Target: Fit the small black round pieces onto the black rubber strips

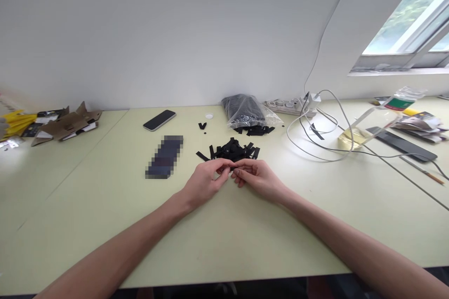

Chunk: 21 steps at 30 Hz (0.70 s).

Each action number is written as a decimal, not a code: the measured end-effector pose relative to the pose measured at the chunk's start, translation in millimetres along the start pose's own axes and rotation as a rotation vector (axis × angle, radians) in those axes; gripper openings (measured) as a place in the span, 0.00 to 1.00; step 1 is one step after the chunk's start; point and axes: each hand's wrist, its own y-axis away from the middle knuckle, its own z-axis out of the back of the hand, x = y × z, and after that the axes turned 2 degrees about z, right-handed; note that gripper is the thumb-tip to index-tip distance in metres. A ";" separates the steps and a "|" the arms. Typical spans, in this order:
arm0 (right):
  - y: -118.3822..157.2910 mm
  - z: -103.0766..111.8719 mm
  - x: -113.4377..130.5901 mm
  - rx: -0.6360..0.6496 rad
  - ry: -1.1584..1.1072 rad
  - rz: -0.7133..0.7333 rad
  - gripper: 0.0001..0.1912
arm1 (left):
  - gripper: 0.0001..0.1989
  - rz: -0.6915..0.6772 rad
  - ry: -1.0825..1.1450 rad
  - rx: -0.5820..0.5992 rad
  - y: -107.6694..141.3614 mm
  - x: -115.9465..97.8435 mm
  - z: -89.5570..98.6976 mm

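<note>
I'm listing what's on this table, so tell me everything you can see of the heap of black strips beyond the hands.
The heap of black strips is a loose, tangled pile of short, flat, fabric-like pieces. Several ends stick out at the sides. It rests on the pale yellow-green table, between the hands and a clear plastic bag. The left hand and right hand hide its near edge; whether they touch it is unclear.
</note>
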 end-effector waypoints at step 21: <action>-1.4 10.3 6.2 -0.183 0.086 -0.047 0.13 | 0.27 -0.017 -0.040 0.109 -2.1 5.8 4.4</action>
